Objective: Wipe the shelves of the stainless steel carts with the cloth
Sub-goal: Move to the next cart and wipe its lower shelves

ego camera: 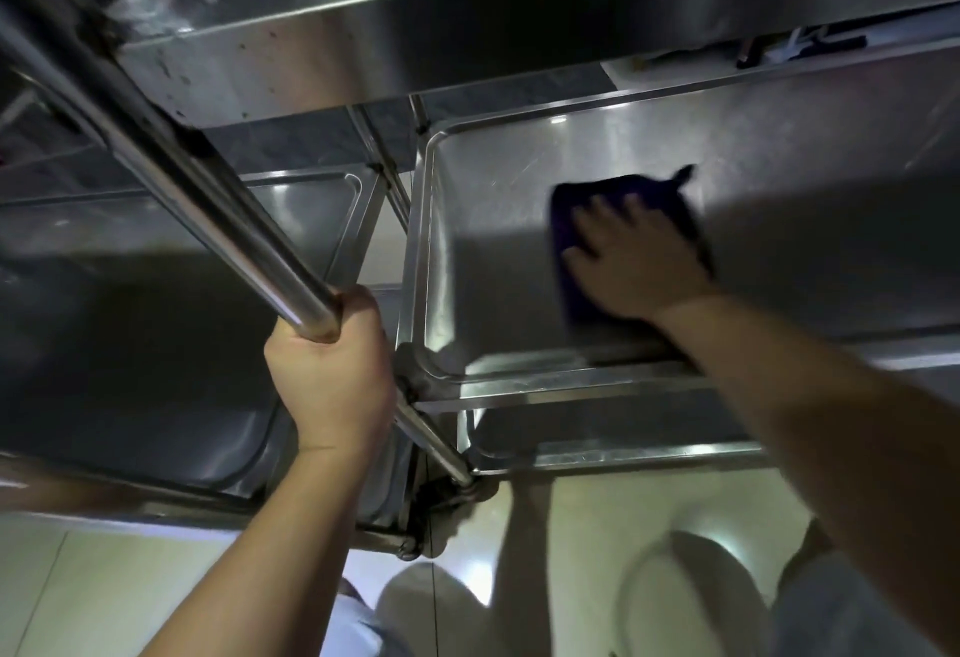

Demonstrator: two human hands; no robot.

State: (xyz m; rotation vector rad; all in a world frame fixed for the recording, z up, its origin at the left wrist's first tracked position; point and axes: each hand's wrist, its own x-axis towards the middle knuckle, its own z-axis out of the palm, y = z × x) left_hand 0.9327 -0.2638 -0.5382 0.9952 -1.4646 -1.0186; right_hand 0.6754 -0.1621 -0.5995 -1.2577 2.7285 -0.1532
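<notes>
Cloth, dark blue-purple, lies flat on the middle shelf of the right-hand cart, pinned under the right hand. Fingers of that hand are spread and fairly straight, palm pressing down, not curled round the fabric. Edges of hand and cloth are smeared by motion blur, so exact fingertip contact is hard to read.

Left hand is wrapped tight around the steel upright post where the two carts meet, thumb side up; looks like bracing the frame.

Key relation: the cloth sits in the near-left part of the tray, closer to the front rim than to the back wall. Bare shelf stretches away to the right and toward the far side, and that is the shelf's long axis. Right arm comes in over the front rim from lower right, so it is the only hand placed to sweep; left is well apart, on the post.

Judgement: next stroke probably runs along the long axis to the right or outward to the back, palm pressure kept flat. Top shelf overhangs and limits elbow room. Left cart's shelf and the lowest tray have no cloth on them.
</notes>
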